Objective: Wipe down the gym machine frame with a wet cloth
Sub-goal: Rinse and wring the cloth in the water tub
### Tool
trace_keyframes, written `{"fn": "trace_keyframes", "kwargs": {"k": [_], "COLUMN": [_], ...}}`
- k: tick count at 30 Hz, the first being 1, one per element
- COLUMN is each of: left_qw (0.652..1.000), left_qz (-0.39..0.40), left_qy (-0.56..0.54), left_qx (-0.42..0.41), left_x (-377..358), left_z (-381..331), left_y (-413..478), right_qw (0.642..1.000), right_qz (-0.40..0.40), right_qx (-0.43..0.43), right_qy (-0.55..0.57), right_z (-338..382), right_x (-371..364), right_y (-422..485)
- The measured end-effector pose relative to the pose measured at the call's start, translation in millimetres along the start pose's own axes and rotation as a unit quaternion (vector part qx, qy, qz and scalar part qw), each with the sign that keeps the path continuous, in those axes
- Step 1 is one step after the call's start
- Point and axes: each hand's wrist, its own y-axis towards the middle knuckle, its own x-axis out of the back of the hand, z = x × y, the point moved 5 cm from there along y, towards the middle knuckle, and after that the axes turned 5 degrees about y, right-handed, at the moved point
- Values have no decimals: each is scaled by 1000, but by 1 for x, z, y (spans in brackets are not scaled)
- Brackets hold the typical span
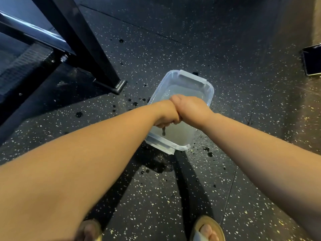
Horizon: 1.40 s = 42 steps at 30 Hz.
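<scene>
A clear plastic tub (206,85) of cloudy water stands on the speckled black floor. Over it my left hand (165,113) and my right hand (190,109) are pressed together, fingers curled tight round a cloth that is almost wholly hidden inside them. Only a small dark tip of the cloth (163,131) hangs below my left hand, above the water. The black gym machine frame (83,37) rises at the upper left, its foot (119,86) bolted to the floor just left of the tub.
Dark water spots (79,114) dot the floor around the tub, with a wet patch (156,164) in front of it. A phone (312,60) lies at the right edge. My sandalled feet (206,230) stand at the bottom.
</scene>
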Motion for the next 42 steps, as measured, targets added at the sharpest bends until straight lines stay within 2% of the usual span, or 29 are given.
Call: {"fn": "trace_keyframes", "kwargs": {"k": [2,4,6,10,14,19,23,25,26,28,30,32,33,34,35,37,38,39,40,42], "left_qw": [991,964,954,946,930,892,876,893,908,948,973,942,931,935,951,970,960,941,927,924], "left_qz": [-58,-123,-158,-178,-192,-196,-210,-217,-221,-212,-141,-65,-67,-92,-131,-229,-279,-325,-360,-367], "left_qy": [123,233,253,270,310,392,412,371,328,182,-73,-285,-325,-312,-254,-63,36,94,107,43], "left_qx": [-2,-25,-24,6,-35,-106,-138,-136,-136,-151,-170,-164,-155,-141,-120,-50,-15,1,-11,-97], "left_x": [6,9,9,5,6,9,11,18,24,34,37,34,33,32,32,32,34,37,41,44], "left_z": [-5,-14,-14,-7,-10,-14,-19,-21,-21,-20,-20,-27,-32,-36,-39,-36,-33,-31,-29,-29], "left_y": [0,-3,2,4,-3,-11,-13,-10,-9,-8,-10,-14,-13,-11,-10,-9,-12,-18,-19,-25], "right_qw": [999,998,996,991,986,950,871,820,784,667,551,488,467,448,425,351,327,318,323,329], "right_qz": [9,22,39,78,88,100,87,93,97,89,53,24,20,24,35,46,39,24,8,-28], "right_qx": [-36,-66,-80,-97,-78,-134,-205,-204,-194,-177,-206,-257,-272,-275,-258,-214,-203,-205,-215,-256], "right_qy": [-2,-10,-8,56,115,262,437,526,582,719,807,834,841,850,867,911,922,925,922,909], "right_z": [0,-1,-2,-2,-2,-4,-8,-10,-13,-23,-38,-44,-41,-34,-25,-5,0,2,1,-5], "right_x": [1,0,-2,-8,-15,-16,-22,-21,-19,-10,-5,-13,-17,-21,-22,-15,-10,-7,-3,0], "right_y": [2,5,5,0,-3,-7,-12,-16,-18,-20,-18,-10,-5,1,6,13,14,16,16,16]}}
